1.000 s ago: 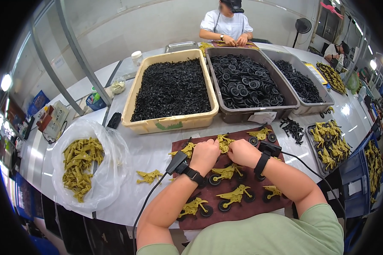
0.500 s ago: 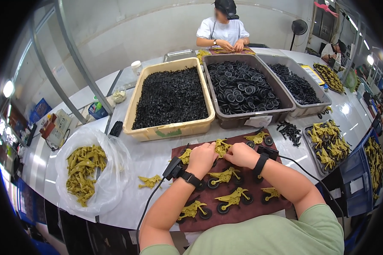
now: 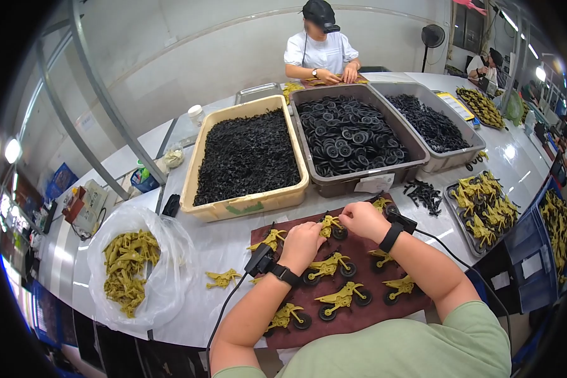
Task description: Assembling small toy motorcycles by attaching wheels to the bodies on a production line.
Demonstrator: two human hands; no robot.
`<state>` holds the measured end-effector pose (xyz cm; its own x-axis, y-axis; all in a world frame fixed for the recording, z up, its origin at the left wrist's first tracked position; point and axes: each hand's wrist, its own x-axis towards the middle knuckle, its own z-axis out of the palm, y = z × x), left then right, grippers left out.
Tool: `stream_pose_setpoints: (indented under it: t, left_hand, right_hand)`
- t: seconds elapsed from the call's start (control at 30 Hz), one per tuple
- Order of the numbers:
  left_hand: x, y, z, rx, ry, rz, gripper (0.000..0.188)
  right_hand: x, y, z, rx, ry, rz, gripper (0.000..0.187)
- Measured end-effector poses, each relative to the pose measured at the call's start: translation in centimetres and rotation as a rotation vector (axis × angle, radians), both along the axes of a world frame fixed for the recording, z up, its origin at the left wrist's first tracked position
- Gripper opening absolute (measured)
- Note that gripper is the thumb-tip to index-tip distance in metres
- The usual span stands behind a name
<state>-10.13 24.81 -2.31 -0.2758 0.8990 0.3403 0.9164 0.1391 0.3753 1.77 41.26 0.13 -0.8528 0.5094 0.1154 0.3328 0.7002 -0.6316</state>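
A yellow toy motorcycle (image 3: 329,225) with black wheels lies at the far side of the maroon cloth (image 3: 310,295). My left hand (image 3: 302,244) is closed at its left end, the fingertips gripping the yellow body. At its upper right, my right hand (image 3: 365,222) is closed in a pinch; whatever the fingertips hold is hidden. Closer to me lie more toy motorcycles, one in the middle (image 3: 330,268) and one below it (image 3: 343,298). Another motorcycle (image 3: 271,240) rests left of my left hand.
Behind the cloth stand a cream bin (image 3: 244,208) of small black parts, a dark bin (image 3: 359,177) of wheels and a grey bin (image 3: 457,157). A plastic bag (image 3: 176,271) holds yellow parts at left. A tray (image 3: 479,242) of motorcycles sits right. Across the table, a person (image 3: 321,53) works.
My right hand has lifted slightly up and right from the motorcycle, uncovering its right wheel. My left hand has shifted a little downward. The whole view has tilted slightly.
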Motion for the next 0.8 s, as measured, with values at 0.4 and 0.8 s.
stream_pose_setpoints:
  t: [0.4,0.8]
  left_hand:
    - [-0.1,-0.2,-0.2,-0.021,-0.02,-0.016,0.032]
    - [-0.4,-0.2,-0.4,0.019,-0.053,-0.01,0.032]
  right_hand:
    - [-0.3,-0.1,-0.5,-0.002,-0.009,0.02,0.023]
    - [0.6,-4.0,0.2,0.158,-0.167,0.125,0.027]
